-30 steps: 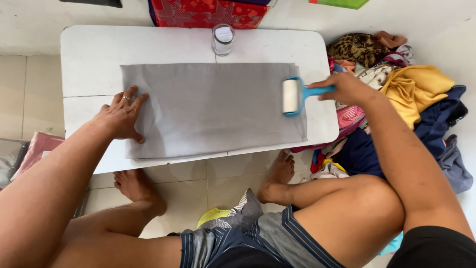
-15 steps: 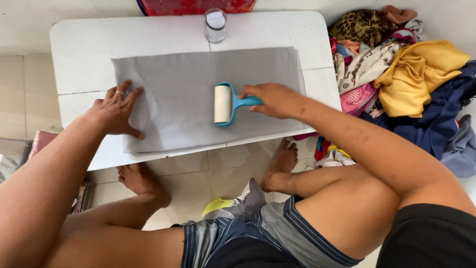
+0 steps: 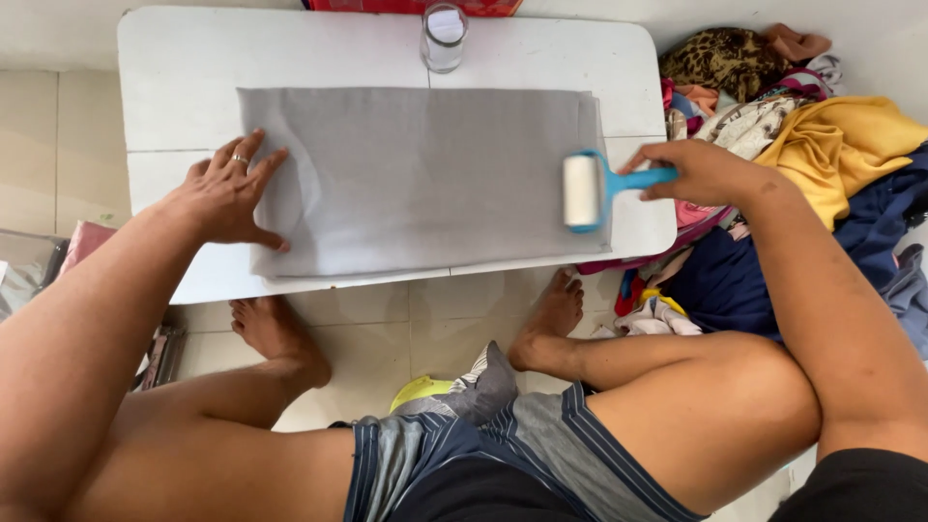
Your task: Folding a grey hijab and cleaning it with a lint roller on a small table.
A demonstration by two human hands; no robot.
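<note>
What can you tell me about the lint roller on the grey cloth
The lint roller has a white cylindrical roll in a bright blue, plastic-looking frame with a short blue handle. It lies flat, roll pressed on the right end of the grey cloth on the white table. The right hand grips the handle; nothing else touches it.

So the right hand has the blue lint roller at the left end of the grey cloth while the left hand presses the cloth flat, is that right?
Not quite. In the head view the right hand holds the blue lint roller at the right end of the grey cloth, not the left. The left hand does press the cloth flat, at its left end.
</note>
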